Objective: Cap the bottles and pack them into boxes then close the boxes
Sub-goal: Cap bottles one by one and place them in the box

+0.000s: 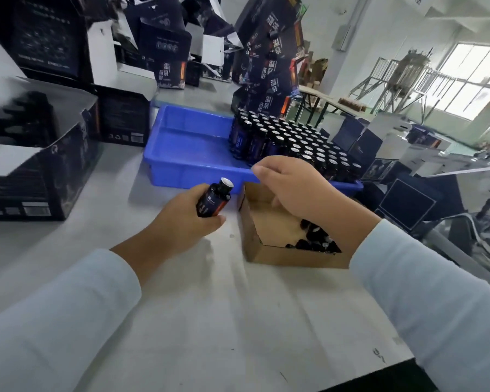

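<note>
Sleeves frame the bench [210, 321]. Left hand [181, 222] grips an uncapped bottle [214, 198], neck tilted toward 1 o'clock. Right hand [292, 188], fingers curled down, hangs over the cardboard box [266, 250] of caps [314, 239] at the bottle's 3 o'clock; whether it holds one, I cannot tell.

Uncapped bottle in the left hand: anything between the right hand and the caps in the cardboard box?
Nothing visible. The right hand hangs over the open-topped cardboard box, with the black caps loose in its near corner. The left hand holds the bottle off to the box's left.
</note>
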